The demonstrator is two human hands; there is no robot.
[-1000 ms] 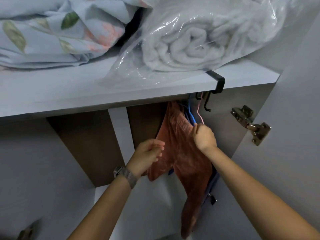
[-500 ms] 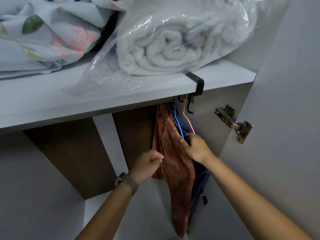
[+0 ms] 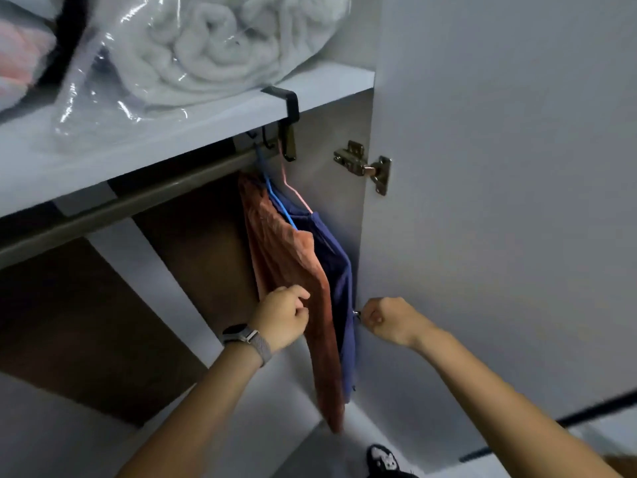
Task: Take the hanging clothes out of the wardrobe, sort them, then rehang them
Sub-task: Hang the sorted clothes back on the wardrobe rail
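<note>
Wardrobe interior, head view, dim light. Grey shelf point(image 3: 213, 122) runs across the upper part, its front edge sloping down to the left. On it lies a rolled white blanket point(image 3: 220, 46) inside a clear plastic bag, with a pale pink bundle point(image 3: 20, 60) at the far left edge. A black over-shelf hook point(image 3: 287, 108) clips over the shelf's front edge near the right end. Under the shelf runs a dark hanging rail point(image 3: 138, 201). Brown back panels point(image 3: 193, 243) alternate with a pale upright strip point(image 3: 138, 270). A metal hinge point(image 3: 365, 165) joins the right side wall to the open door point(image 3: 499, 167).

Two garments hang at the right end of the rail, touching each other: a rust-orange garment point(image 3: 293, 270) on a blue hanger point(image 3: 275, 198), and a dark blue garment point(image 3: 336, 263) behind it on a pink hanger point(image 3: 296, 194), close against the side wall.

Left hand point(image 3: 282, 319), watch point(image 3: 238, 334) on the wrist, has its fingers curled onto the left edge of the rust-orange garment. Right hand point(image 3: 389, 320) is closed in a fist, fingers pinching a small metal piece at the blue garment's right edge.

A patterned slipper point(image 3: 384, 460) shows on the floor, bottom centre.
</note>
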